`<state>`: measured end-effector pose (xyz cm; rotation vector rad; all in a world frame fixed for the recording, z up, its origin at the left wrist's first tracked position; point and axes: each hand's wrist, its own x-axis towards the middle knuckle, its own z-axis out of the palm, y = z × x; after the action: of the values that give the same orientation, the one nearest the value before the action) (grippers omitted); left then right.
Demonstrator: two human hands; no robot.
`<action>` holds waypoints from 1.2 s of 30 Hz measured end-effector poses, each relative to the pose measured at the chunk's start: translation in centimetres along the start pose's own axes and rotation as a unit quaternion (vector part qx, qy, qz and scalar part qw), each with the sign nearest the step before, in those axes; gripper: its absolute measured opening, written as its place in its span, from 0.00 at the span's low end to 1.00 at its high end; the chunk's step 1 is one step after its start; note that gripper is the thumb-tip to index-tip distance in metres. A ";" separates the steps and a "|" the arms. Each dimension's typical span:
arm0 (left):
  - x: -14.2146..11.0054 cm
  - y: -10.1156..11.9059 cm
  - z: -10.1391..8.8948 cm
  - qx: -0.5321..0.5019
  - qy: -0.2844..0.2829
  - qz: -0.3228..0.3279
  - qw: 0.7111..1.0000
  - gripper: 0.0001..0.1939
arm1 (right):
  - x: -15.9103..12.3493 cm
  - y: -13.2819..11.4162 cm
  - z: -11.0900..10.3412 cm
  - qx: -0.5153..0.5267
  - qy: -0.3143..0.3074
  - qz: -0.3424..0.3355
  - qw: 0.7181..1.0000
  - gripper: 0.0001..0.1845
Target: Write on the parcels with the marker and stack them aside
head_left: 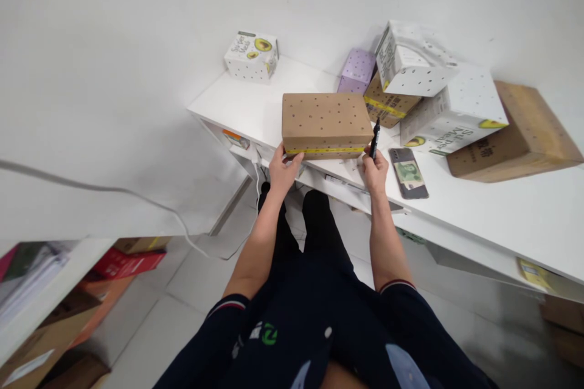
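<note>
A brown cardboard box (325, 118) with small dark dots and a yellow stripe along its front side sits at the front edge of the white desk. My left hand (285, 171) grips its near left corner, thumb on the front face and fingers at the side. In my right hand (375, 173) a black marker pen (375, 138) is held upright, tip pointing away from me. That hand is also against the box's near right corner. Just right of it lies a phone (407, 173) with a green banknote in its case.
Behind on the right are a purple box (357, 70), a smaller brown box (387, 103), white avocado-print boxes (456, 112) and a large brown box (517, 134). Another white box (252, 58) stands at the left back. A white cable (177, 216) hangs from the desk's left side.
</note>
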<state>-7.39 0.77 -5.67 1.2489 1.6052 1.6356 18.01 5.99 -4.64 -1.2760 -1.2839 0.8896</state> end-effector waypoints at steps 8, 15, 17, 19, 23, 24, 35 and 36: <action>0.1 2.7 -0.2 -0.018 0.050 0.039 0.998 0.30 | -0.3 -0.7 -0.2 0.195 0.027 0.022 0.980 0.14; -0.5 5.2 -0.6 0.037 0.070 0.087 0.993 0.28 | -0.3 -1.2 -0.3 0.235 0.045 -0.003 0.971 0.17; -0.6 6.0 -0.8 0.046 0.071 0.103 0.991 0.27 | -0.4 -1.3 -0.3 0.240 0.047 -0.002 0.970 0.19; -0.6 6.7 -1.0 0.052 0.071 0.119 0.989 0.27 | -0.5 -1.4 -0.3 0.246 0.047 -0.001 0.968 0.20; -0.9 7.9 -1.4 0.063 0.075 0.139 0.985 0.25 | -0.6 -1.2 -0.4 0.250 0.041 -0.009 0.967 0.23; -1.1 8.2 -1.4 0.068 0.075 0.142 0.985 0.25 | -0.6 -1.2 -0.5 0.248 0.039 -0.011 0.968 0.24; -0.7 7.6 -1.8 0.110 0.069 0.137 0.982 0.29 | -0.3 -1.9 0.3 0.143 -0.011 -0.023 0.989 0.27; -0.6 7.4 -2.0 0.110 0.071 0.135 0.982 0.29 | -0.3 -2.1 0.4 0.134 -0.011 -0.029 0.991 0.27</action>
<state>-7.15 -1.83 1.52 1.5504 1.8071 1.7822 17.19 5.49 -2.68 -1.0157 -1.1691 0.9997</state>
